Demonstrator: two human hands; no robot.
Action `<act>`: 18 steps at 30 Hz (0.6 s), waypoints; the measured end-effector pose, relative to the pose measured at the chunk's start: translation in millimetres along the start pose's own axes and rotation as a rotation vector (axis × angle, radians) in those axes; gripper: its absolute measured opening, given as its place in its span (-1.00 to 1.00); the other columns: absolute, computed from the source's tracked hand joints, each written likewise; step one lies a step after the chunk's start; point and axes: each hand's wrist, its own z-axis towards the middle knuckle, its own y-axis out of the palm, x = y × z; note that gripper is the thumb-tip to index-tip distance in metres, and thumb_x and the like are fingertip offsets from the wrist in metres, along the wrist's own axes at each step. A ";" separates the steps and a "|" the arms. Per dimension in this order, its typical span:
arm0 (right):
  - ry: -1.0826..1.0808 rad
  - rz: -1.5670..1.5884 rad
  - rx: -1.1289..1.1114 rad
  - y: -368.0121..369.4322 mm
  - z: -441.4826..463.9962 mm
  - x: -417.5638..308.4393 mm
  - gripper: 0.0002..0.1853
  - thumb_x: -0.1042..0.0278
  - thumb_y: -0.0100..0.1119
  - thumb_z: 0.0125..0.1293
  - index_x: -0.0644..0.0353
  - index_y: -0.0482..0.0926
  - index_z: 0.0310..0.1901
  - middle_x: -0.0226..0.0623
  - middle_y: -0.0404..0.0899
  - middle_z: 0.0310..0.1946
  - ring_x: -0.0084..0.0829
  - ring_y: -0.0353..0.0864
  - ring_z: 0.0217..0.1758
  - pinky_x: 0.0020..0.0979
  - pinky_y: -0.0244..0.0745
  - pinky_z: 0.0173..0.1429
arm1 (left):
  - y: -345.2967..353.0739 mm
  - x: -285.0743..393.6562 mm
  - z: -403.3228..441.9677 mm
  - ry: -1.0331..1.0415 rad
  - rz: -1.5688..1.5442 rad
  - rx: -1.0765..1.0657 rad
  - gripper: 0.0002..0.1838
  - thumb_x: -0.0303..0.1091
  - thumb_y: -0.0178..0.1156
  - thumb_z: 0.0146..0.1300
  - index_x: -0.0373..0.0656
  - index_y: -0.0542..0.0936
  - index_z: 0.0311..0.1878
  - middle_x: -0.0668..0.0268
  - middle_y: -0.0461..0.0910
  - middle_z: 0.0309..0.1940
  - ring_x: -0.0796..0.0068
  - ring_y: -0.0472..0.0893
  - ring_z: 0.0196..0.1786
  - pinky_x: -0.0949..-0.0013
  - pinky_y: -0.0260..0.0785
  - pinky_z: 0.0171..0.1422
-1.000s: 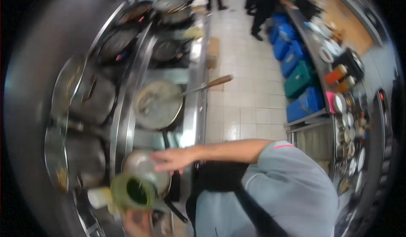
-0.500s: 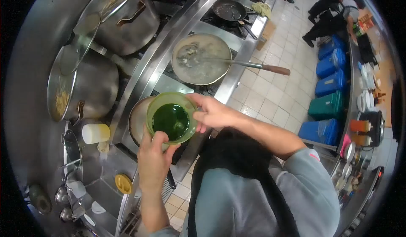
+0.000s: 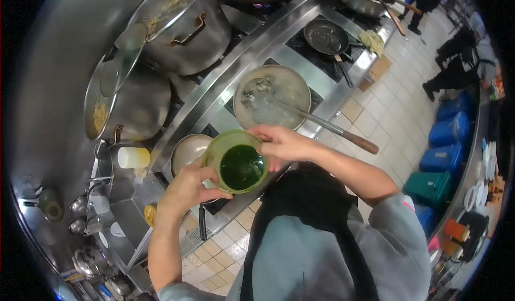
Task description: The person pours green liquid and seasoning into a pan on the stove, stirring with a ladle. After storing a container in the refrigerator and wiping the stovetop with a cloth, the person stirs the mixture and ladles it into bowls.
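Note:
Both my hands hold a green translucent container [image 3: 213, 149] with dark green liquid [image 3: 242, 168] inside, its open top facing me. My left hand [image 3: 189, 189] grips its lower left side, and my right hand [image 3: 281, 144] is closed on its upper right rim. Beneath and behind the container is a light pan [image 3: 185, 151], partly hidden, with a black handle [image 3: 202, 223] sticking out below. Just beyond my right hand, a wide pan [image 3: 289, 81] of cloudy simmering liquid sits on the stove, with a wooden-handled ladle [image 3: 332, 127] resting in it.
Two tall stockpots [image 3: 188, 49] [image 3: 142, 105] stand at the left. A small black pan [image 3: 326, 36] and a cloth [image 3: 371, 42] are farther along the stove. A yellow-and-white tub [image 3: 133, 158] stands near the pots. Other people [image 3: 461, 59] stand by blue bins [image 3: 448, 126] at the right.
My left hand has come up from below onto the container, and my right hand has moved from over the light pan to its rim. The view has turned and shifted.

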 end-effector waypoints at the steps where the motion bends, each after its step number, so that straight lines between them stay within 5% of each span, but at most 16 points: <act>1: -0.005 0.000 -0.014 -6.6 -4.0 -1.2 -0.43 0.38 0.05 0.46 0.35 0.28 0.46 -0.11 0.64 0.08 -0.43 0.71 -0.41 -0.41 0.69 -0.36 | -2.9 6.2 2.7 -0.011 0.006 0.008 -0.56 -0.14 0.71 -0.20 -0.15 0.64 -0.43 0.16 0.68 -0.31 0.13 0.66 -0.19 0.10 0.44 -0.12; 3: 0.011 0.112 0.044 -20.6 -15.3 -0.4 -0.40 0.18 0.15 0.53 0.29 0.29 0.46 -0.16 0.59 0.17 -0.46 0.72 -0.29 -0.42 0.70 -0.28 | -13.9 21.4 8.3 -0.123 0.046 -0.096 -0.56 -0.15 0.69 -0.14 -0.19 0.72 -0.27 0.07 0.68 -0.05 -0.04 0.69 -0.01 0.09 0.53 0.07; 4: -0.019 0.132 0.015 -38.2 -18.4 11.0 -0.36 0.03 0.19 0.54 0.23 0.30 0.47 -0.17 0.57 0.22 -0.41 0.72 -0.06 -0.41 0.70 -0.10 | -19.6 29.5 11.8 -0.123 0.039 -0.097 -0.56 -0.15 0.69 -0.14 -0.19 0.72 -0.27 0.07 0.68 -0.05 -0.04 0.69 -0.01 0.09 0.53 0.07; 9: -0.013 -0.397 0.336 -119.8 -49.3 44.5 -0.36 -0.03 0.20 0.51 0.23 0.38 0.43 -0.05 0.55 0.28 -0.16 0.61 0.24 -0.19 0.54 0.33 | -37.1 41.0 24.1 -0.095 0.302 -0.048 -0.56 -0.12 0.70 -0.20 -0.18 0.69 -0.37 0.11 0.69 -0.20 -0.02 0.71 -0.15 0.07 0.55 -0.03; 16: 0.174 -0.694 0.431 -170.9 -96.1 82.5 -0.40 0.00 0.17 0.53 0.31 0.40 0.37 -0.11 0.68 0.00 -0.30 0.64 0.12 -0.29 0.54 0.21 | -60.3 36.4 46.0 -0.072 0.491 -0.075 -0.58 -0.13 0.64 -0.14 -0.18 0.67 -0.35 0.06 0.64 -0.09 -0.08 0.71 -0.12 0.02 0.56 -0.02; 18: 0.237 -0.638 0.230 -156.8 -104.4 89.8 -0.39 -0.01 0.17 0.53 0.28 0.37 0.39 -0.08 0.67 0.00 -0.30 0.71 -0.04 -0.28 0.63 0.08 | -64.6 31.6 52.9 -0.114 0.554 -0.077 -0.55 -0.10 0.65 -0.17 -0.19 0.66 -0.35 0.04 0.65 -0.14 -0.08 0.71 -0.14 -0.01 0.57 -0.04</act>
